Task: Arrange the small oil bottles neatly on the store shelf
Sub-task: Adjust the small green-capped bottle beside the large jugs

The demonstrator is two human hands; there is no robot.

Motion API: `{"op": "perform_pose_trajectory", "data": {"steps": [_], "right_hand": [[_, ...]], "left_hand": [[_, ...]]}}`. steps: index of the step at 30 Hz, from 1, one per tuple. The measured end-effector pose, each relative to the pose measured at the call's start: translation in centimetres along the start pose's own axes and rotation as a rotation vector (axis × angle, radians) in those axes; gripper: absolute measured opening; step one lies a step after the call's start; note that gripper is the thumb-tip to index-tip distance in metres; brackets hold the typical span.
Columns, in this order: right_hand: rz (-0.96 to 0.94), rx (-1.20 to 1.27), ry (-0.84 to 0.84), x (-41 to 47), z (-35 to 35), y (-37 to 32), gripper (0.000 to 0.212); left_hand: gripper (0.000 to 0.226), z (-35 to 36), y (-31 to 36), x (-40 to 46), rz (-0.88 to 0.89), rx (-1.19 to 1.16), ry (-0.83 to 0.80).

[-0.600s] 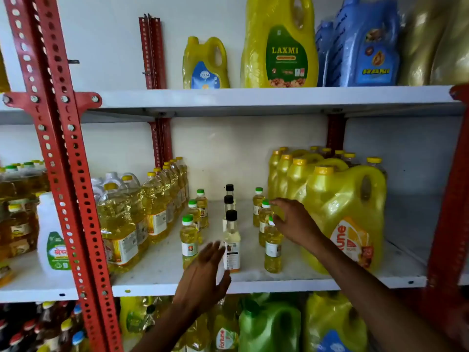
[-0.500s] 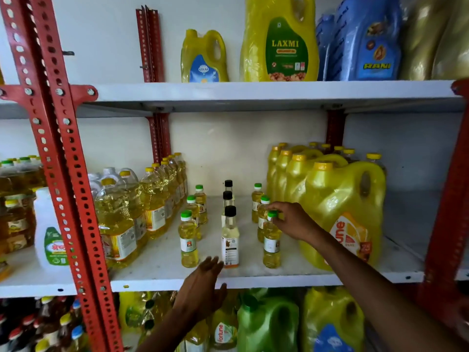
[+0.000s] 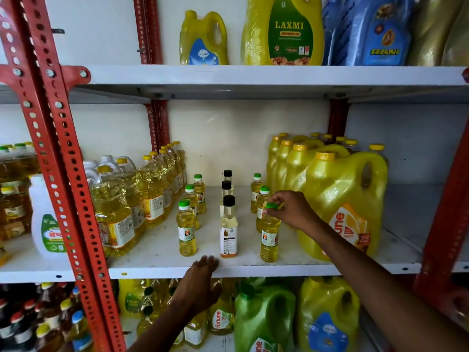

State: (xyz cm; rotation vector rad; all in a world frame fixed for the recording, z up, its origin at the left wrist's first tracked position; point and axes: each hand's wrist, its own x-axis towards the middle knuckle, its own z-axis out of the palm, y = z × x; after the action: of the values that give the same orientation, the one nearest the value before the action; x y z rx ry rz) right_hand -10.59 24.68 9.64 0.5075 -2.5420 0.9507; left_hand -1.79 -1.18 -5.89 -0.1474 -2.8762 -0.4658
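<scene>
On the white middle shelf stand three short rows of small oil bottles. The left row has green caps, its front bottle nearest me. The middle row has black caps, led by a pale bottle. In the right row, my right hand pinches the green cap of the front bottle, which stands upright on the shelf. My left hand hangs just below the shelf's front edge, fingers apart and holding nothing.
Large clear oil bottles crowd the left of the rows, and big yellow jugs stand tight on the right. A red slotted upright crosses the left foreground. More jugs fill the shelves above and below.
My right hand slid from the bottle's shoulder up to its cap. My left hand dropped from in front of the bottles to the shelf's front edge.
</scene>
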Motion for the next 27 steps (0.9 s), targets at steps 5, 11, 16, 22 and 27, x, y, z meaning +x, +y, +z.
{"op": "perform_pose_trajectory", "data": {"steps": [5, 11, 16, 22, 27], "right_hand": [[0.002, 0.007, -0.023, -0.3, -0.1, 0.1, 0.041], [0.013, 0.021, -0.040, -0.4, -0.1, 0.1, 0.043], [-0.013, 0.007, -0.014, -0.8, -0.1, 0.0, 0.041], [-0.013, -0.016, 0.001, -1.0, -0.2, 0.0, 0.039], [-0.010, -0.030, 0.010, -1.1, -0.2, -0.3, 0.039]], "left_hand": [[0.075, 0.1, 0.1, -0.1, -0.007, -0.031, 0.001], [0.075, 0.0, 0.2, -0.1, -0.013, -0.036, 0.004], [0.074, -0.2, 0.5, -0.1, -0.011, -0.032, 0.007], [0.074, -0.3, 0.5, -0.2, -0.003, -0.028, 0.007], [0.074, -0.3, 0.5, -0.2, -0.006, -0.034, 0.005]]}}
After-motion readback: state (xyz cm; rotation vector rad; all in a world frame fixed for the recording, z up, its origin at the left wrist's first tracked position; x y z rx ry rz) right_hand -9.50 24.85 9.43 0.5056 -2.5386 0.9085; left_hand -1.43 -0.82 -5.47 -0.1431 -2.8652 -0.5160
